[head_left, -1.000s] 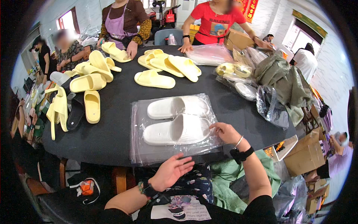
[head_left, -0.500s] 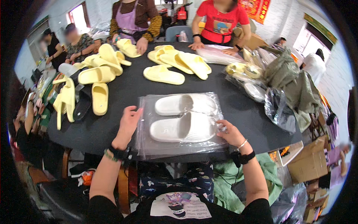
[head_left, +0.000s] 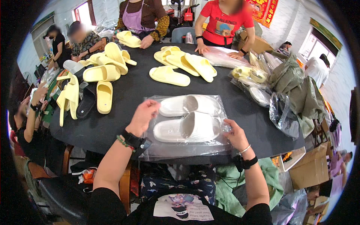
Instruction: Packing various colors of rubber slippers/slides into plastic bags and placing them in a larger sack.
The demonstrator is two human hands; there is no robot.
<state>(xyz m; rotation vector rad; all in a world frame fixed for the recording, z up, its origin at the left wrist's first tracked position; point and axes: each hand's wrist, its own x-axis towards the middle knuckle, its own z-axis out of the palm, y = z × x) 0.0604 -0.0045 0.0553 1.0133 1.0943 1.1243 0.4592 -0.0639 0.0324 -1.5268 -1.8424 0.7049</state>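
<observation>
A pair of white slides (head_left: pixel 204 126) lies side by side on a clear plastic bag (head_left: pixel 189 150) or inside it; I cannot tell which from the glare. The bag rests near the table's front edge. My left hand (head_left: pixel 144 115) is at the bag's upper left corner, its thumb and fingers closed together beside the toe-less end of the farther slide. Along the right side, my right hand (head_left: pixel 237 137) has its thumb and fingers bent around the bag's edge, pinching the film.
Yellow slides (head_left: pixel 169 76) lie in groups at the table's far middle and left, beside a black slide (head_left: pixel 86 103). Bagged slides (head_left: pixel 259 95) and crumpled sacks (head_left: pixel 287 75) crowd the right. Across the black table (head_left: pixel 123 84), two people stand, one touching a stack of plastic film (head_left: pixel 224 57).
My left hand has moved up and right over the bag's corner, and its fingers have closed. My right hand has shifted slightly right. The person across in purple has lifted a yellow slide.
</observation>
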